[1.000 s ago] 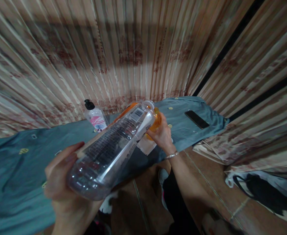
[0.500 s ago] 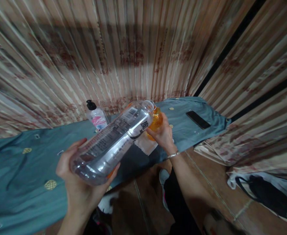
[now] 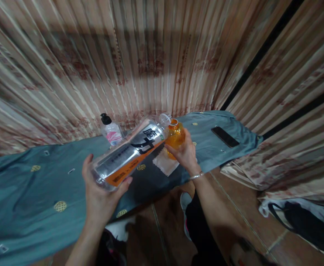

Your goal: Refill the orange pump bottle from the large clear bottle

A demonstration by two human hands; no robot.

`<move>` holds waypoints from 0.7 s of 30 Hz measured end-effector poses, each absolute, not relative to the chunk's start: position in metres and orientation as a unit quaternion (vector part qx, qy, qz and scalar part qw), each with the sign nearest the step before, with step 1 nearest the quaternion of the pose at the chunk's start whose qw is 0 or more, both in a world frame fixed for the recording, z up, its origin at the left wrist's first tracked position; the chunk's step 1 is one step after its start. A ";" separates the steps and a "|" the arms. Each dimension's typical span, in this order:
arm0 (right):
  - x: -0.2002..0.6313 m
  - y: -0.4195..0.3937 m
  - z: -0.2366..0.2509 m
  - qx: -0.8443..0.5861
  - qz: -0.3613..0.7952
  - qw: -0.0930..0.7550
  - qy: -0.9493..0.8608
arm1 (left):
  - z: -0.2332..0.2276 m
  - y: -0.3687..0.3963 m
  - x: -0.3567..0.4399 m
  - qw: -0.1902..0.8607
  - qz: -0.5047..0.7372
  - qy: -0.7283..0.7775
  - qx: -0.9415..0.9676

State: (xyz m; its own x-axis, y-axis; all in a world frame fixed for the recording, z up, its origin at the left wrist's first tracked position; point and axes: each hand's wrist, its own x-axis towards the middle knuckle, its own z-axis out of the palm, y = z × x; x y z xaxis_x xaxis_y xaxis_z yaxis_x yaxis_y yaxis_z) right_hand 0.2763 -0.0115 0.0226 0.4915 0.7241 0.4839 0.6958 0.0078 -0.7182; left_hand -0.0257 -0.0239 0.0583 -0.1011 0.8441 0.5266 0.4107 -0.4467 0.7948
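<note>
My left hand (image 3: 103, 195) grips a large clear plastic bottle (image 3: 134, 151) by its base; the bottle has a silver and orange label with dark characters. It is tilted, its uncapped mouth up and to the right, beside the neck of a smaller orange bottle (image 3: 175, 137). Around that upright orange bottle my right hand (image 3: 186, 153) is closed, and its open top shows. Whether liquid is inside the clear bottle I cannot tell. A whitish cloth or tissue (image 3: 166, 164) lies beneath the orange bottle.
A pump bottle (image 3: 111, 132) with black top and pink label stands at the back of the bluish-green cloth (image 3: 20, 181). On the right lies a dark phone (image 3: 225, 137). Striped curtains (image 3: 156, 55) hang behind. A black bag (image 3: 308, 225) rests low at the right.
The clear bottle has rolled so its orange label faces me, and its base has lowered in angle. Its mouth has moved slightly left, away from the orange bottle's opening, which now shows.
</note>
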 end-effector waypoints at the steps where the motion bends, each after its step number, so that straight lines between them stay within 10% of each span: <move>1: 0.276 -0.012 0.023 -0.704 0.018 0.500 -0.504 | 0.057 -0.023 -0.024 0.209 0.560 0.494 0.631; 14: 0.277 -0.013 0.026 -0.706 0.034 0.514 -0.486 | 0.013 -0.022 0.008 0.578 0.548 0.448 0.405; 21: 0.278 -0.012 0.032 -0.730 0.042 0.508 -0.456 | 0.011 -0.020 0.021 0.611 0.522 0.451 0.389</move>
